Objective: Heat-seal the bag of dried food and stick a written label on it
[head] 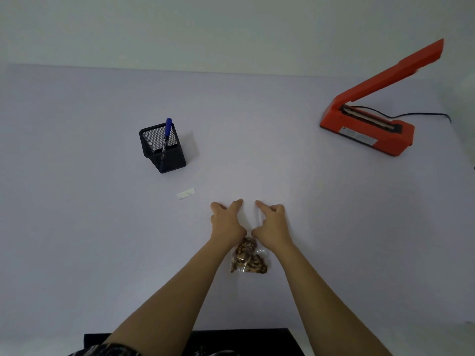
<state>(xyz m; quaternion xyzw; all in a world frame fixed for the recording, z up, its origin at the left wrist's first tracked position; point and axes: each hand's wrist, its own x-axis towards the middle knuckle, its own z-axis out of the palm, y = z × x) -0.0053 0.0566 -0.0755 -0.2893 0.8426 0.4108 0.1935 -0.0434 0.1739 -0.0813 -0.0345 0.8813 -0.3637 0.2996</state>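
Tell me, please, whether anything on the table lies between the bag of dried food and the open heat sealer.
Nothing visible does. The bag of dried food lies near the table's front edge under both hands, and the table between it and the heat sealer at the far right is bare. The pen holder and label sit off to the left.

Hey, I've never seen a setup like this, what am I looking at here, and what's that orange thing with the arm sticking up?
This is one picture from a camera worn on a person's head, looking down at a pale table. The left hand and right hand press on the clear top of a bag of dried food lying flat. The orange thing is a heat sealer, its arm raised open. Also there: a small label and a blue pen standing in a black mesh pen holder.
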